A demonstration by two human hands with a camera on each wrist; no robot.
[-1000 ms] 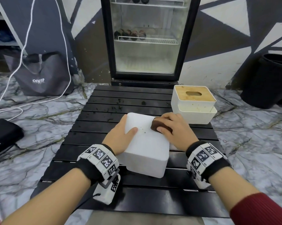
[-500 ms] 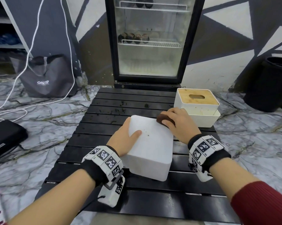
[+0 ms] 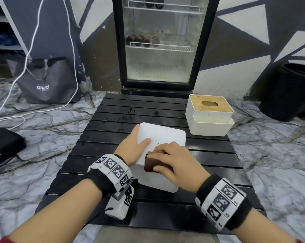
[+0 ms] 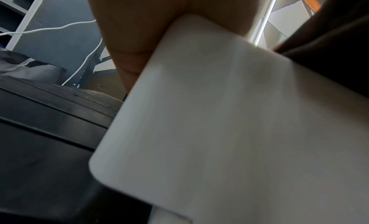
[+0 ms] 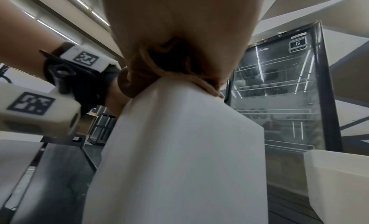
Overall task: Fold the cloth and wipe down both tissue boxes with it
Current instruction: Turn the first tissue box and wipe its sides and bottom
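1. A plain white rounded-corner plastic tissue box [image 3: 161, 139] lies on the black slatted tabletop [image 3: 102, 149], near its middle, with its smooth blank face turned up.
2. The left hand [image 3: 132, 148] grips the left side of this box: the thumb lies on the upper face and the palm presses the side wall, as the left wrist view [image 4: 139, 37] also shows. The fingers on the far side are hidden.
3. The right hand [image 3: 172, 163] holds a folded dark brown cloth [image 3: 151, 164] pressed on the near part of the box's upper face, at its front edge. The fingers lie curved over the cloth and the thumb presses its near side.
4. In the right wrist view the cloth [image 5: 143, 78] appears bunched under the palm, touching the top edge of the white box [image 5: 179, 148].
5. A second tissue box, white with a light wooden lid bearing an oval slot [image 3: 209, 116], stands at the far right corner of the tabletop, apart from the first box and from both hands.
6. Dark crumbs [image 3: 129, 117] are scattered on the far slats.
7. Behind the tabletop stands a glass-door refrigerator with a black frame [image 3: 158, 44]. A grey fabric bag [image 3: 46, 81] and white cables [image 3: 13, 85] lie on the marble-patterned floor at the left; a black bin [image 3: 288, 92] stands at the right.
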